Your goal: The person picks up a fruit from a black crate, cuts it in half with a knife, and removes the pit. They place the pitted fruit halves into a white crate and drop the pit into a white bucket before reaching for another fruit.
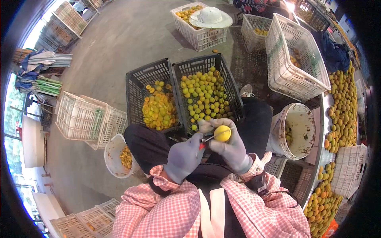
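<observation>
My left hand [183,157], in a grey glove, appears on the left side of the lap with its fingers wrapped round a small red-handled knife [203,146]. The blade reaches across to a yellow fruit [222,133]. My right hand [233,147], gloved too, pinches that fruit between thumb and fingers. Just beyond both hands stands a black crate [222,65] with whole yellow-green fruits [204,89]. Beside it, a second black crate [137,75] contains cut, orange-fleshed fruit pieces [159,110].
A white bucket [115,156] with orange pieces stands at the left, a stained bucket [278,137] at the right. White crates [81,119] stand further left. A large white crate [293,75] is at the upper right, near a person [256,4]. Fruit covers a right-hand table [317,170].
</observation>
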Motion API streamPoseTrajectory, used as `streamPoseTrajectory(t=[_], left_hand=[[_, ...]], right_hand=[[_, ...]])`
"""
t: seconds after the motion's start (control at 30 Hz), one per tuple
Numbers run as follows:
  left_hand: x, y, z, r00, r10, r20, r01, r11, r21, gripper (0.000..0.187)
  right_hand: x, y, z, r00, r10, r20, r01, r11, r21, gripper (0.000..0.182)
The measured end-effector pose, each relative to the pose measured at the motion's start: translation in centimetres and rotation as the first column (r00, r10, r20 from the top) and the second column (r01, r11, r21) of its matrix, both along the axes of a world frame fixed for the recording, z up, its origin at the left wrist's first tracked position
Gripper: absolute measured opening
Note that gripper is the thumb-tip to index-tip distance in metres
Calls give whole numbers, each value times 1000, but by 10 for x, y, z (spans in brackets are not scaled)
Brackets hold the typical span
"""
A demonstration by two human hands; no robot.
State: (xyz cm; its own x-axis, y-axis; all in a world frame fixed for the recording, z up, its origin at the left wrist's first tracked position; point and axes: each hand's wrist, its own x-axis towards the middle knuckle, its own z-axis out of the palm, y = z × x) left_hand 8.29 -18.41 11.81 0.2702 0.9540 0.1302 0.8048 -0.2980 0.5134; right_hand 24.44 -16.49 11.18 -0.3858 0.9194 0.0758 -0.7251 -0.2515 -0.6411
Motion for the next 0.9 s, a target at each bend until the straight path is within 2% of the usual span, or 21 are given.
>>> streamPoseTrajectory(t=[0.07, 0.1, 0.13, 0.2, 0.33, 0.4, 0.47, 0.53, 0.57, 0.6, 0.63, 0.67, 0.7, 0.73, 0.77, 0.8, 0.87, 0.9], left_hand=[[4, 5, -2, 1000, -4, -16, 3, 998, -64, 31], [6, 7, -2, 999, -9, -31, 6, 992, -125, 33], [8, 8, -2, 1000, -7, -29, 3, 993, -122, 33], [10, 4, -2, 997, -25, 77, 25, 1000, 4, 28], [8, 4, -5, 998, -22, 63, 23, 1000, -9, 28], [5, 2, -9, 999, -37, 15, 37, 999, -2, 28], [2, 4, -15, 998, -44, 38, 44, 999, 0, 27], [-3, 8, -26, 997, -52, 64, 52, 999, 6, 26], [-7, 9, -35, 998, -28, 61, 30, 999, -37, 25], [-13, 13, -45, 998, -7, 58, 11, 997, -75, 25], [-18, 12, -52, 987, 36, 157, -20, 995, -102, 25], [-22, 12, -58, 987, 23, 158, -7, 995, -102, 25], [-24, 11, -52, 956, 112, 271, -72, 985, -154, 25], [-25, 9, -46, 904, 208, 374, -133, 967, -217, 25], [-26, 12, -38, 880, 227, 417, -123, 958, -261, 21], [-24, 13, -34, 879, 227, 419, -121, 957, -264, 21], [-19, 15, -24, 659, 342, 670, 35, 876, -481, 16], [-16, 14, -11, 620, 389, 682, 80, 833, -548, 13]], right_hand=[[1, 10, -18, 952, -157, 264, 140, 987, 81, 39], [0, 9, -11, 971, -152, 182, 154, 988, 4, 37], [-1, 9, -5, 972, -150, 183, 152, 988, 8, 37], [-3, 5, 5, 986, -59, -153, 32, 985, -169, 34], [-6, 5, 1, 967, -15, -255, -23, 989, -145, 28], [-10, 3, -2, 969, -28, -244, -5, 991, -131, 27], [-11, 2, -9, 972, -46, -231, 19, 993, -118, 27], [-12, 5, -16, 961, -196, -194, 152, 964, -220, 27], [-8, 7, -15, 920, -286, -267, 199, 930, -311, 28], [-3, 13, -20, 913, -382, -140, 345, 909, -233, 36], [5, 17, -19, 916, -395, -72, 381, 911, -160, 40], [12, 18, -19, 910, -414, -2, 413, 907, -89, 44], [21, 19, -14, 906, -424, 0, 422, 902, -91, 44], [30, 19, -5, 961, -263, -84, 244, 951, -188, 49], [36, 19, -1, 978, -97, -183, 46, 964, -263, 53], [39, 18, -3, 979, -99, -179, 48, 963, -266, 53], [43, 14, -7, 997, 64, 33, -56, 979, -198, 56], [43, 13, -6, 996, 67, 63, -55, 983, -173, 58]])
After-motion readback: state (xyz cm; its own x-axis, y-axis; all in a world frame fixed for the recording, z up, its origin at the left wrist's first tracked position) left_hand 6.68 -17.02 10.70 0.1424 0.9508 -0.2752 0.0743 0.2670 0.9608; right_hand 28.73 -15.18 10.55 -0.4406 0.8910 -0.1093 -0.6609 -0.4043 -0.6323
